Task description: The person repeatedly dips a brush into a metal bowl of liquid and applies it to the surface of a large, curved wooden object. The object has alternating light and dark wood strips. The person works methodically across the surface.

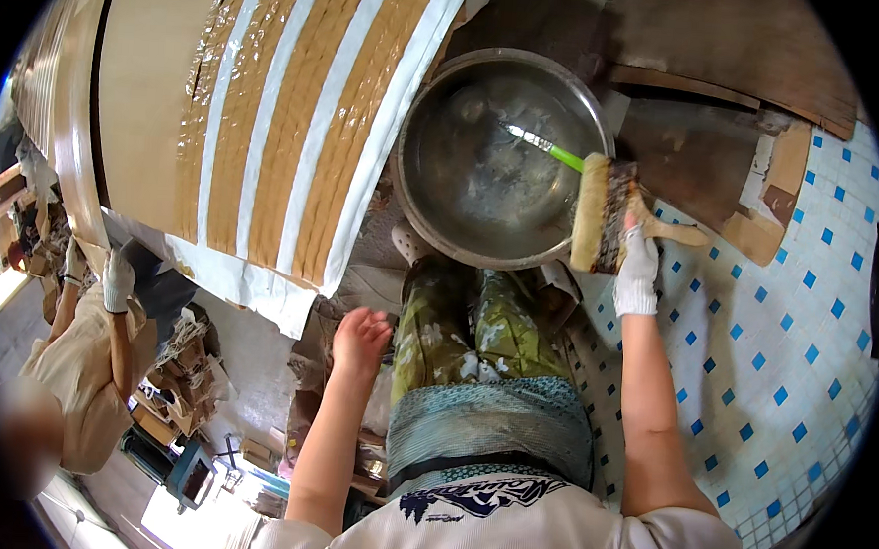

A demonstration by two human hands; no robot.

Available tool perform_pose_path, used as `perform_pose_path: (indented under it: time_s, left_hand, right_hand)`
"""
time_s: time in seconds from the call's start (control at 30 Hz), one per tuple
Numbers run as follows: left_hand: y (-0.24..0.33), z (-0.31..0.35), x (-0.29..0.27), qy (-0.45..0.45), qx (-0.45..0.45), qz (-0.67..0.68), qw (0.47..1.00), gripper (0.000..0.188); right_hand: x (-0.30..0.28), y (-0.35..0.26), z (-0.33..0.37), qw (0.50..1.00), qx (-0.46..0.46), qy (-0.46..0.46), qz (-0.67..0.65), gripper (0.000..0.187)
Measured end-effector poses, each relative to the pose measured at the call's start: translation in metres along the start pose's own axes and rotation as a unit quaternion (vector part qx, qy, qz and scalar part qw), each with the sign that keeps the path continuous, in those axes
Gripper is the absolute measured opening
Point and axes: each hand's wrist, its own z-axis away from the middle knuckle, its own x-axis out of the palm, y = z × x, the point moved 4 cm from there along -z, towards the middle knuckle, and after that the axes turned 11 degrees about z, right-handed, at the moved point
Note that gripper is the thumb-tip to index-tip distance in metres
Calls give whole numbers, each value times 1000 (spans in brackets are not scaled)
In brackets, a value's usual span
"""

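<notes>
My right hand (638, 270), in a white glove, is wrapped round the wooden handle of a wide, flat brush (592, 213) with pale bristles. The brush is held over the right rim of a round metal basin (411, 192). Inside the basin is cloudy, greyish liquid. A slim tool with a green handle (568, 159) and a shiny metal end lies across the basin's right side, partly hidden by the brush. Bare and held near my left thigh, my left hand (360, 340) has its fingers loosely curled, with nothing visible in them. It touches neither the basin nor the sheets.
Overlapping brown sheets (234, 115) with glossy bands and white strips slope down at the left. Beyond them, another person (92, 366) in gloves holds the far edge. White tiling with blue diamonds (745, 320) lies at right, beside brown boards (695, 149). Scraps (181, 360) litter the lower left.
</notes>
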Motion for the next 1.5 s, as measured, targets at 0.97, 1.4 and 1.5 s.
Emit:
perform_pose_path:
  time_s: [0.97, 1.4, 1.5]
  left_hand:
    - [-10, 115, 134, -214, -52, 387, 895, 49]
    - [77, 206, -92, -124, 199, 662, 712, 71]
    - [79, 262, -177, -70, 272, 690, 667, 78]
  right_hand:
    - [-40, -185, 107, 985, -88, -137, -64, 72]
    - [214, -236, 269, 896, -225, -380, 52, 72]
    - [286, -205, 330, 858, -183, -476, 64, 67]
